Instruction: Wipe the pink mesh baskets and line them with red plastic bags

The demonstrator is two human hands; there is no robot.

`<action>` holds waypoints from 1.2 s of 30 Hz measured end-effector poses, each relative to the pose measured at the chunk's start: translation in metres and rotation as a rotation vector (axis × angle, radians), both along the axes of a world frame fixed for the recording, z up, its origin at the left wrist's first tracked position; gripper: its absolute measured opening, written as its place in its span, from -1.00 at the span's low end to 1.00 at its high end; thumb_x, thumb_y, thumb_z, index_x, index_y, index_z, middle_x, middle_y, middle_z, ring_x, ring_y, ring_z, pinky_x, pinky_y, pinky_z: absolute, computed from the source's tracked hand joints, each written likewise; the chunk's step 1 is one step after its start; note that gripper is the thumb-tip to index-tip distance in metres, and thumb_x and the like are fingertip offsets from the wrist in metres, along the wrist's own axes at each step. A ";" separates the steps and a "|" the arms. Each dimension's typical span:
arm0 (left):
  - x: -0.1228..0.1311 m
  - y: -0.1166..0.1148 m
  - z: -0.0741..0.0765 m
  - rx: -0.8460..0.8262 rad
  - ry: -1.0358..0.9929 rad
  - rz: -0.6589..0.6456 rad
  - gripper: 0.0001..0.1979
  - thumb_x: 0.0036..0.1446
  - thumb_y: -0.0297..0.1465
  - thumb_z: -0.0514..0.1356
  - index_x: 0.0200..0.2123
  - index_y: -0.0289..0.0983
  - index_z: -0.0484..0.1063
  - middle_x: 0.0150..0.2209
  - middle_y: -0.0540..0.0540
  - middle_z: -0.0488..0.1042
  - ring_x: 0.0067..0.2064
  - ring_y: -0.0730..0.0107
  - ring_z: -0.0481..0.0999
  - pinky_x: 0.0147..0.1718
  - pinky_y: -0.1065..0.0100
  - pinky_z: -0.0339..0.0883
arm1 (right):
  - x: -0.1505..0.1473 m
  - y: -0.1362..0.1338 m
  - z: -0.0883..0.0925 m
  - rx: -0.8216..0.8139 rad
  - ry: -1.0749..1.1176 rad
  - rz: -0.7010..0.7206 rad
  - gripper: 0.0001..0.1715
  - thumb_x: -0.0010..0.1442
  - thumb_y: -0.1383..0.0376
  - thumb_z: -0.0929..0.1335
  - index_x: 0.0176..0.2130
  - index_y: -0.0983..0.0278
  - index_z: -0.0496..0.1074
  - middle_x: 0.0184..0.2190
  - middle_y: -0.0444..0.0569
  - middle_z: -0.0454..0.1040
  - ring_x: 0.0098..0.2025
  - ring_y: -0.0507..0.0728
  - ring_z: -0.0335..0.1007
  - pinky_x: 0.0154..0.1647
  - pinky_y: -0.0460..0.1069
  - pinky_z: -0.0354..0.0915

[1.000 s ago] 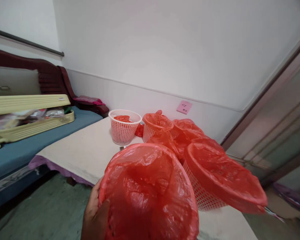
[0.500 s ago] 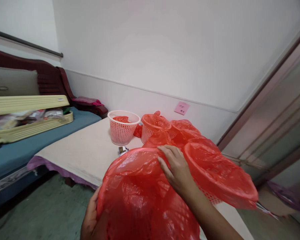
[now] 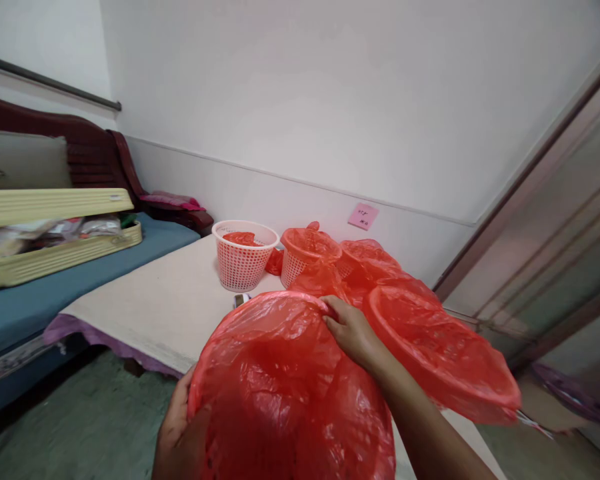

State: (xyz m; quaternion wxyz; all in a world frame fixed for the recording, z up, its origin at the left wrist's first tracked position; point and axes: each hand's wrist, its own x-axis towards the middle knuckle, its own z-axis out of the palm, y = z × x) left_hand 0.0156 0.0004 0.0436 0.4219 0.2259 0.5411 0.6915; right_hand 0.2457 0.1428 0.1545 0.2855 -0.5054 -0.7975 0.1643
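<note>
Filling the lower middle of the view, a round basket (image 3: pixel 260 320) lined with a thin, glossy, crinkled red bag (image 3: pixel 285 387) is held tilted above the near edge of the cloth-covered table (image 3: pixel 170 300). The left hand (image 3: pixel 180 433) clasps its near rim, and the right hand (image 3: pixel 353 333) curls closed over the far rim. A second lined basket (image 3: pixel 440 353) lies just beside it, and a white lattice basket (image 3: pixel 244 260) stands farther back.
</note>
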 end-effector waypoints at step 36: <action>-0.051 0.141 0.064 0.092 0.465 -0.541 -0.67 0.07 -0.10 0.20 -0.51 -0.26 0.38 -0.58 0.05 0.38 -0.53 0.43 0.31 -0.51 0.39 0.14 | 0.003 -0.002 -0.013 -0.025 -0.151 -0.160 -0.71 0.16 0.50 0.28 -0.43 0.20 0.10 -0.43 -0.10 0.35 -0.35 0.10 0.29 -0.31 -0.05 0.05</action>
